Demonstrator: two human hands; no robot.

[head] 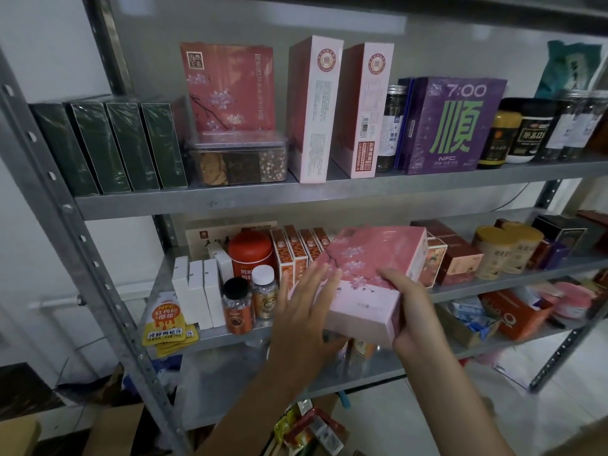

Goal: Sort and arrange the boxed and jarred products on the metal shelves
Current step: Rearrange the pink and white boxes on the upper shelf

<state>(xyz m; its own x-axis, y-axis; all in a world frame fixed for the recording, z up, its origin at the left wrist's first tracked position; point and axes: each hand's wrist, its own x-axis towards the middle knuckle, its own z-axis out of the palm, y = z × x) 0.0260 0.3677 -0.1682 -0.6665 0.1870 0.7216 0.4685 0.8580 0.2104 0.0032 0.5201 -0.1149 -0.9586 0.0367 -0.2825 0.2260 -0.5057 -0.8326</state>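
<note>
Reaching up from the bottom of the view, both forearms rise toward the middle shelf of a grey metal rack. The left hand shows its back to the camera, fingers straight and spread, with the fingertips laid against the left edge of a pink blossom box. The right hand grips the box at its near right corner, thumb lying on the top face and the other fingers curled round the side and underneath.

The pink blossom box is tilted, its printed face turned up toward the camera, its near end hanging out past the shelf's front edge and its far end in among the goods on that shelf. Whether it touches the shelf cannot be told.

Just left of the left hand stand a black-lidded jar and a white-lidded jar, with a red canister behind them and a row of orange-and-white boxes beside it.

On the upper shelf a matching blossom box stands upright on a clear plastic container, with dark green boxes to its left and two tall pink boxes and a purple box to its right.
</note>
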